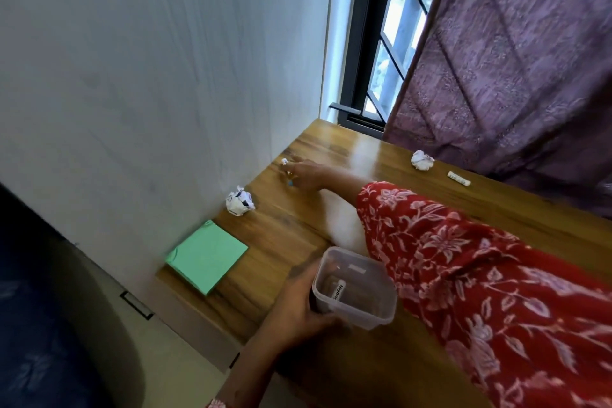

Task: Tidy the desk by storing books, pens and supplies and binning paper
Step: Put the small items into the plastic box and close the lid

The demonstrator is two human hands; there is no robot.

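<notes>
Reaching far across the wooden desk [414,232], our right hand [306,175] curls its fingers round a small white-capped item [284,161] by the wall; what it is, we cannot tell. Our left hand [298,305] grips the clear plastic container [356,288] at its near wall. It looks light, stiff and slick, so we judge the rim the safest hold. Crumpled paper ball [239,201] waits nearby, soft and weightless.
</notes>
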